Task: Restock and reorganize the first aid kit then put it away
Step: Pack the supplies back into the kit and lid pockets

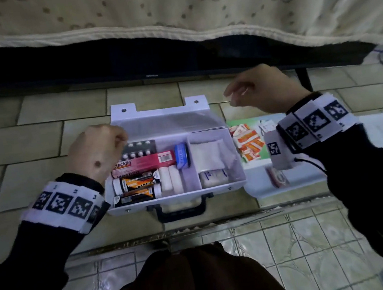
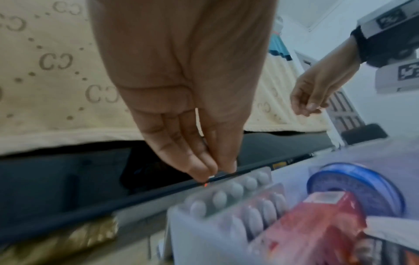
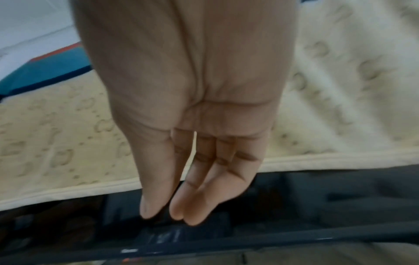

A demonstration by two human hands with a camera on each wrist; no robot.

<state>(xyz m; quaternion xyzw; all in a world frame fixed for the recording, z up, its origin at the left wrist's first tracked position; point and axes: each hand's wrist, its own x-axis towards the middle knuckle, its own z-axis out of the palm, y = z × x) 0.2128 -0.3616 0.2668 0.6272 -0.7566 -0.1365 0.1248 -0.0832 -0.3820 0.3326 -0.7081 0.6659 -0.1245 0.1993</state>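
Observation:
The white first aid kit (image 1: 178, 197) lies open on the tiled floor, its lid (image 1: 165, 120) folded back. Inside are blister packs (image 1: 137, 149) (image 2: 238, 193), a pink Bacidin box (image 1: 144, 163) (image 2: 322, 224), a blue tape roll (image 1: 182, 155) (image 2: 358, 186), two black-orange tubes (image 1: 137, 182), white gauze packs (image 1: 207, 155) and a bandage roll (image 1: 214, 178). My left hand (image 1: 122, 138) (image 2: 215, 172) hovers over the kit's back left corner, thumb and fingers pinching a thin white strip. My right hand (image 1: 232, 95) (image 3: 167, 211) hangs above the lid's right corner, fingers straight and holding nothing.
Orange-white plaster packets (image 1: 249, 144) lie on a green sheet (image 1: 234, 124) right of the kit. Beside them is a white tray (image 1: 295, 180) with a reddish packet (image 1: 278, 177). A beige mattress (image 1: 167, 6) overhangs a dark gap (image 1: 101, 61) behind the kit. My knee (image 1: 191, 278) is in front.

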